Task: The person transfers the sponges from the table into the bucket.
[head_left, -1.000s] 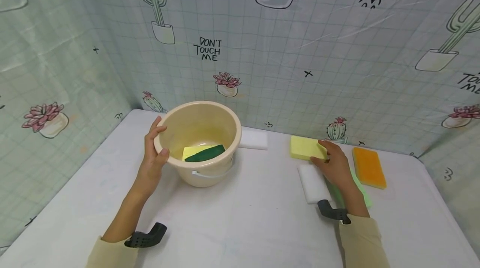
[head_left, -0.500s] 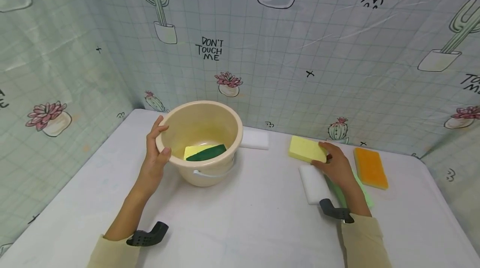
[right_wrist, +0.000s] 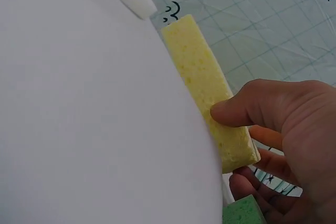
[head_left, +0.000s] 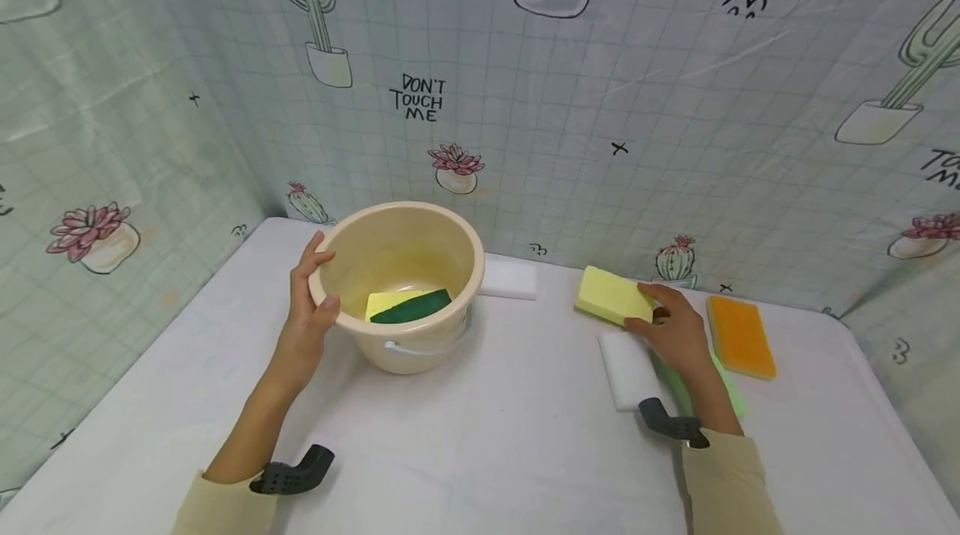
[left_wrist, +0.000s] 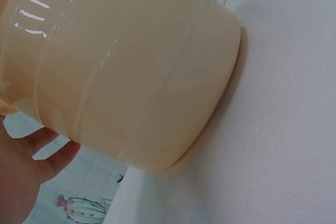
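Observation:
A cream bucket (head_left: 408,352) stands on the white table, slightly tilted toward me. My left hand (head_left: 303,314) grips its left rim, thumb at the inside and fingers around the outer wall (left_wrist: 126,66). Inside the bucket lie a yellow sponge (head_left: 381,302) and a dark green scouring pad (head_left: 412,307). At the right, my right hand (head_left: 673,331) pinches the right end of another yellow sponge (head_left: 609,295) between thumb and fingers. In the right wrist view this yellow sponge (right_wrist: 197,72) shows its pores, with the thumb pressing its near side.
A white sponge (head_left: 628,372) and a light green sponge (head_left: 723,377) lie below my right hand. An orange sponge (head_left: 741,337) is to its right. Another white sponge (head_left: 510,278) sits behind the bucket's right side. A patterned curtain (head_left: 540,143) borders the table's back.
The yellow sponge in my right hand has turned a little, its left end rising slightly off to the left. My left hand and the bucket have stayed in place.

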The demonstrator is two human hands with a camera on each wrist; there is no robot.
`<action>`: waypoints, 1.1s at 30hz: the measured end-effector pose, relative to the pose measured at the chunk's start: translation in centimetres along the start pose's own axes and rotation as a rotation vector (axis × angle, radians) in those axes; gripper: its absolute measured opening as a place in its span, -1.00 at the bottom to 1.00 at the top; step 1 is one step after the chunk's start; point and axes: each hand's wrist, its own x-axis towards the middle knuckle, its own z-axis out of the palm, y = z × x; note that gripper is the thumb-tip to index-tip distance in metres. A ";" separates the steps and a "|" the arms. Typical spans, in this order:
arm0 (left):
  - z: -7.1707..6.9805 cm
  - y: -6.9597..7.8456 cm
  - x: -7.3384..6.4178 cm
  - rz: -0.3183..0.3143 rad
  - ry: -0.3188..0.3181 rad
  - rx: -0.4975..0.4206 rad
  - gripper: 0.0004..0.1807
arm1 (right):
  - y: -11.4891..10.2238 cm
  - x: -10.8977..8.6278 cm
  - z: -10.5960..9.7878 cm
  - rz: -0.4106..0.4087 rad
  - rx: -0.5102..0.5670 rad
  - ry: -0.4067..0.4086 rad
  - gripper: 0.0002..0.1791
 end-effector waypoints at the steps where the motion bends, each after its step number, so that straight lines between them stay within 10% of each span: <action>1: 0.0 0.0 0.0 -0.005 0.002 0.005 -0.41 | 0.1 -0.1 0.0 0.003 0.012 0.008 -0.30; 33: -0.1 -0.1 -0.1 -0.014 0.010 0.033 -0.42 | -8.5 -0.5 -1.6 -0.313 0.128 0.108 -0.34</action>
